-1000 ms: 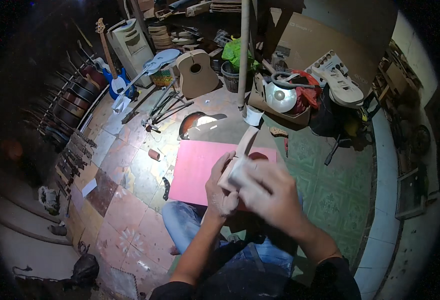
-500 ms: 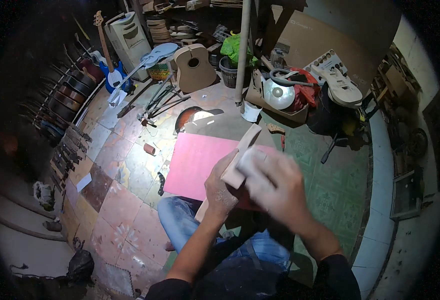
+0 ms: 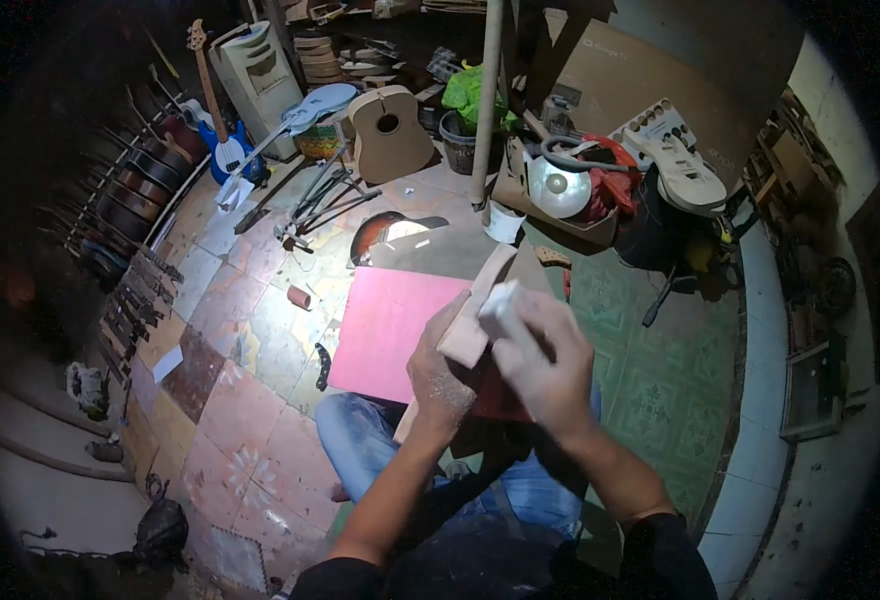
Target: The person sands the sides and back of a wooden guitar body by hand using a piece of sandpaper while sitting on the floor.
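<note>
**Gripping a pale, curved wooden bar [image 3: 467, 343] with the left hand [image 3: 440, 375], a small whitish block [image 3: 501, 303] with the right hand [image 3: 550, 355]**

Sitting with bent knees in faded blue jeans [image 3: 355, 435]. Clasping the bar slantwise above the lap, with dusty left fingers closed around it and the far end pointing away and slightly right. Holding the block between right fingers and thumb, close by the bar's right side; too blurred to tell whether touching.

Facing, beneath and beyond the hands, a flat, pink, rectangular sheet [image 3: 385, 330]. Flanked on the floor at left by a curved black piece [image 3: 322, 367] and, farther out, by a short reddish-brown cylinder [image 3: 299, 298]. Backed by a dull grey-brown panel [image 3: 448, 252], with a rounded, sunburst-coloured guitar part [image 3: 368, 240] at the left and a white cup-like container [image 3: 502, 224] at the right.

Looking farther out to a brown cardboard box [image 3: 580, 232] at right, past a pale upright pole [image 3: 486, 110] to an unfinished, light-brown acoustic guitar body [image 3: 390, 150], then to a bright blue electric guitar [image 3: 228, 158] standing at far left.
</note>
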Available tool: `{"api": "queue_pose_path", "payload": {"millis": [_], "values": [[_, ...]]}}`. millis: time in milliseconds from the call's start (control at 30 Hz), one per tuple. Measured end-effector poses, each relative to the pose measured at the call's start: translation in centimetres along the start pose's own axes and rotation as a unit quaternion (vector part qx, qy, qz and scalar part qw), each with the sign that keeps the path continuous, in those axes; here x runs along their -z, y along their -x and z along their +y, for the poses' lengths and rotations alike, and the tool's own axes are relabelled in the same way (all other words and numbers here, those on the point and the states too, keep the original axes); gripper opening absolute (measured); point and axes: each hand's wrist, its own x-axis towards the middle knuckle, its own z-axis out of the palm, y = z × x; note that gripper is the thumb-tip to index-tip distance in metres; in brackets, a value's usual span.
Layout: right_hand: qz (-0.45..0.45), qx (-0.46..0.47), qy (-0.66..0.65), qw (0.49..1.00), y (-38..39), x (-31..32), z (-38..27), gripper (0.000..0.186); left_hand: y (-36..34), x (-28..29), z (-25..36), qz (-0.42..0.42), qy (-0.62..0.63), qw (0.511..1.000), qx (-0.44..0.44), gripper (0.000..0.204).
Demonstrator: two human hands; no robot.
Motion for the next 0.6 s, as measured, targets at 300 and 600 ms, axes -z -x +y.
{"api": "queue_pose_path", "payload": {"millis": [300,600], "values": [[0.040,0.202,0.035,0.978,1.5,-1.7,1.1,0.045,0.4,-0.4,-0.4,0.020,0.059,0.997,0.039,0.056],[0.022,0.317,0.127,0.940,1.9,-2.0,0.6,0.049,-0.4,0.0,-2.0,-0.019,0.122,0.991,0.053,0.059]]}}
